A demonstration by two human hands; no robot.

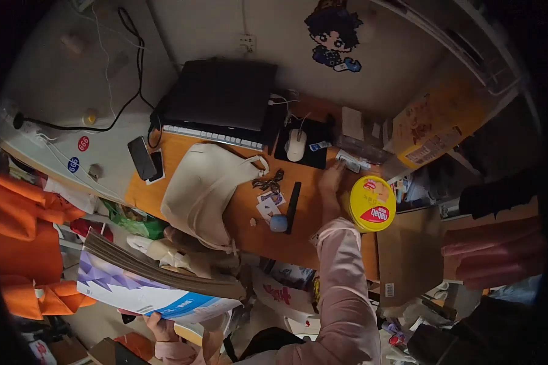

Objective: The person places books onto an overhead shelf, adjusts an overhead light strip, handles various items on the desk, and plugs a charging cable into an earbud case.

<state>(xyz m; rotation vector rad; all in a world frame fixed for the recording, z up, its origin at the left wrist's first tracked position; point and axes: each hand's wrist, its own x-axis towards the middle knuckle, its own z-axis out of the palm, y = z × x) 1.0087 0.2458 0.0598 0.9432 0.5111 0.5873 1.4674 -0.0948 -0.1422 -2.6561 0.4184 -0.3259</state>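
My left hand [160,326] grips the lower edge of a thick book [158,292] with a white, blue and purple cover. Its brown-grey page edges face up, and I cannot tell whether several are stacked together. Across the desk, my right hand [331,182] reaches to small papers or packets [352,160] near the back right. Its fingers are dim and partly hidden, so what they hold is unclear. Just right of that wrist stands a round tub with a yellow lid [372,204]. A cream bag [201,185] lies on the desk between my hands.
A black laptop [216,94] sits behind a white keyboard [213,136]. Nearby are a mouse [296,145], a phone [141,158], a blue round item [278,223] and a black stick [294,204]. A yellow box [438,125] and a cardboard box [410,255] stand at right.
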